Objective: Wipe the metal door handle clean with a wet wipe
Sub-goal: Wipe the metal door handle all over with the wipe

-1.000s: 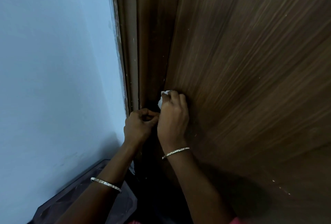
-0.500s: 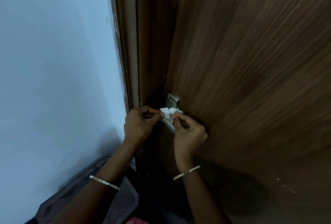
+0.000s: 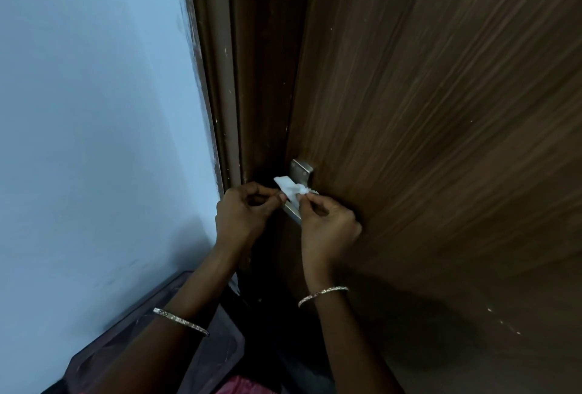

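Fingers (image 3: 277,196) of the left hand (image 3: 242,220) and the right hand (image 3: 327,226) each pinch one end of a white wet wipe (image 3: 291,190), stretched between them across the metal door handle (image 3: 300,173) (its top end shows at the wipe's 1 o'clock). The wooden door (image 3: 441,141) fills the 3 o'clock side.

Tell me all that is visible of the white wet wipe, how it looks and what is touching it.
The wet wipe is a small white piece, flat at its left end and crumpled at its right. It is stretched in front of the metal door handle, covering the handle's middle. The left hand pinches its lower left edge and the right hand pinches the crumpled right end. Whether it presses on the handle cannot be told.
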A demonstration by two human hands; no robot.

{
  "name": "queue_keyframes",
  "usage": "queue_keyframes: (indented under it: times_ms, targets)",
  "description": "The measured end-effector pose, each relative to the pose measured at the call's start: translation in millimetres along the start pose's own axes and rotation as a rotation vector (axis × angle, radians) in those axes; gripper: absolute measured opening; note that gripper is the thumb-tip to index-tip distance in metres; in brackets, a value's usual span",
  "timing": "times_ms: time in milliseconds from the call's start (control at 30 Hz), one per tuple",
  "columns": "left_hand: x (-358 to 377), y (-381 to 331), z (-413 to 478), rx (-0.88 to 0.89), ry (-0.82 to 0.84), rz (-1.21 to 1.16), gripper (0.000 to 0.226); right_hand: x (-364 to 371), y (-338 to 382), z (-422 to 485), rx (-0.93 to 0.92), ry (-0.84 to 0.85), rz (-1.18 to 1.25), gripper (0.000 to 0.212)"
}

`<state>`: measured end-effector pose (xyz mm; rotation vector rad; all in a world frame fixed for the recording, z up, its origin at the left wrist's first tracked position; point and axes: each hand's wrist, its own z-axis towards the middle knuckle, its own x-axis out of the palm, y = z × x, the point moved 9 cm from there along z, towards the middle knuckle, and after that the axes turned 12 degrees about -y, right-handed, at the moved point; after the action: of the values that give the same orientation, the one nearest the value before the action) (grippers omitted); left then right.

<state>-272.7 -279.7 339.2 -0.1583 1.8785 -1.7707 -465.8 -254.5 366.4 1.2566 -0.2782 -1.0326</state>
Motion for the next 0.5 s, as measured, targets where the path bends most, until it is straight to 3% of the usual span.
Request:
queue_keyframes:
  times_ms: [133,300,367,433,500]
  targets:
    - [1.4,0.0,-1.2,-0.011,0.003,-0.043,0.014,9.1,-30.6,-8.7,0.361,0.09,0.176,0.013]
    - [2.1,3.1,0.0,-0.04,0.002,-0.08,0.013,24.6,-58.4,-38.4,1.026,0.153,0.474,0.006]
    - [3.0,4.1,1.2,-0.041,0.004,-0.078,0.013,30.0,-55.1,-48.8,1.261,0.181,0.607,0.021]
    - [3.4,5.5,2.7,-0.044,0.002,-0.07,0.012,37.9,-43.8,-55.2,1.398,0.284,0.747,0.032]
    - [3.4,7.6,4.4,-0.059,-0.001,-0.077,0.01,47.2,-38.9,-57.5,1.475,0.365,0.883,0.029]
